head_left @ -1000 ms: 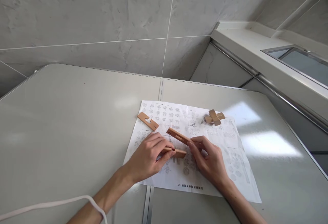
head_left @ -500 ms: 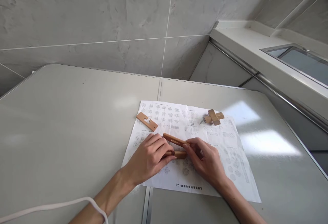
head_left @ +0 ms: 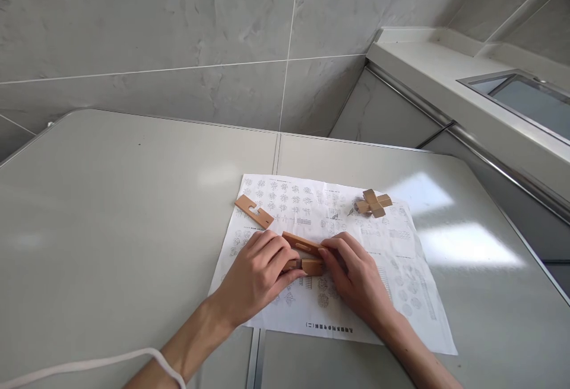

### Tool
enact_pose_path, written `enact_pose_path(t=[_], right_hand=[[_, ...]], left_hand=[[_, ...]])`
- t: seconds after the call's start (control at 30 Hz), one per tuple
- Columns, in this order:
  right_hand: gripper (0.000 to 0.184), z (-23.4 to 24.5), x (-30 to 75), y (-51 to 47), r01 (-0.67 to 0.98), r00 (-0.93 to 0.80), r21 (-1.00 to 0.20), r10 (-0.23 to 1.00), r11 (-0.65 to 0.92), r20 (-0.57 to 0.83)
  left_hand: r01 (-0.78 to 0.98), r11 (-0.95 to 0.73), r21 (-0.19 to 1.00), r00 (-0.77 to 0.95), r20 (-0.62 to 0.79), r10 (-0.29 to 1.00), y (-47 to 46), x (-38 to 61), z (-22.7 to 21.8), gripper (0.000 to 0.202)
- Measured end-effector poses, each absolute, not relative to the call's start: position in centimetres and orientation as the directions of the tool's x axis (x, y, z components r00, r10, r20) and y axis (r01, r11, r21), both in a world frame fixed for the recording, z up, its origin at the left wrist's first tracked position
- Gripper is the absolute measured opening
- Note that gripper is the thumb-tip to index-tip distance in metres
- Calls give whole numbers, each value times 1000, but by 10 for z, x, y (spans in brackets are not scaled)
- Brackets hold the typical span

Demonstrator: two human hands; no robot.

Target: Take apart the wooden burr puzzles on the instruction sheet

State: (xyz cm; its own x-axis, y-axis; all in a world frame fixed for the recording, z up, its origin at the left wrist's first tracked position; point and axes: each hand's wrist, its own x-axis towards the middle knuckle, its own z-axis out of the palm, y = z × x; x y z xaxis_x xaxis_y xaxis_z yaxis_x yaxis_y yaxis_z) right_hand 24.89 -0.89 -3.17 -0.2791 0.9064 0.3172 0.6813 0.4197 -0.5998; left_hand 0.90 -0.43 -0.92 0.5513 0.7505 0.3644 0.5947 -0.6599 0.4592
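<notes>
While the person bends both hands over the table, I can see two wooden puzzle bars between them, above a printed instruction sheet. The farther one, a slotted wooden bar, has its right end pinched by the right hand, with thumb and index finger closed on it. The nearer one, a notched wooden bar, is clamped between thumb and fingers of the left hand, which cover its left part. These bars are almost parallel, one just beside the other; whether they touch, I cannot tell.

Beyond the left hand, a flat notched wooden piece lies across the sheet's left edge, near its far left corner. Close to the sheet's far right corner rests a cross-shaped brown object.

Under all of this, the sheet carries rows of small drawings and lies across the metal seam of the table, mostly on its right side. Along the table's far edge stands a grey tiled wall, and past the right edge runs a white countertop. Before the left forearm passes a white cord.
</notes>
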Motion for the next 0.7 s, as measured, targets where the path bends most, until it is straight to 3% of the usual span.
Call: enact_pose_path(t=[0.33,0.7], right_hand=[[15,-30,249,-8,672,-361,-580,888,460,286],[13,-30,248,-8,672,-385,-560,874,485,296]], left_hand=[[638,-686,349,527,451,720,-6,10,-12,7],[594,-689,416,554,409,725,-4,10,-7,10]])
